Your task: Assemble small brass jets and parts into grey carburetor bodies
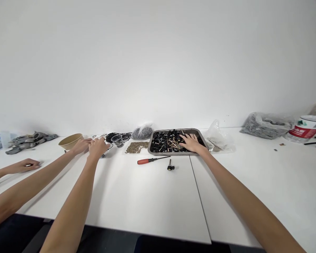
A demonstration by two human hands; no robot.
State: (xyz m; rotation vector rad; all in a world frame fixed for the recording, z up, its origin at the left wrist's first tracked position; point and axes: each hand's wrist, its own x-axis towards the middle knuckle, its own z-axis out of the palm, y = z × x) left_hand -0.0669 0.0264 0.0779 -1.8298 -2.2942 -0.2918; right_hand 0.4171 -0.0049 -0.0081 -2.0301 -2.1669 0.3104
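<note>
My right hand (191,143) lies with spread fingers over the right part of a metal tray (205,144), touching the heap of black parts and brass-coloured screws (168,141) in it. My left hand (97,148) is curled near a clear plastic cup (117,140) and black rubber rings (125,136). A small dark piece shows under its fingertips, too hidden to name. On the table in front of the tray lie a red-handled screwdriver (147,161) and a black knob-like part with an upright screw (170,166).
A co-worker's hand (81,146) reaches beside a tan bowl (70,141); another hand (27,165) rests farther left. Small brass pieces (137,147), a bag of dark parts (142,132), clear bags (219,140), grey parts (30,141) and a large bottle (307,128) stand along the wall.
</note>
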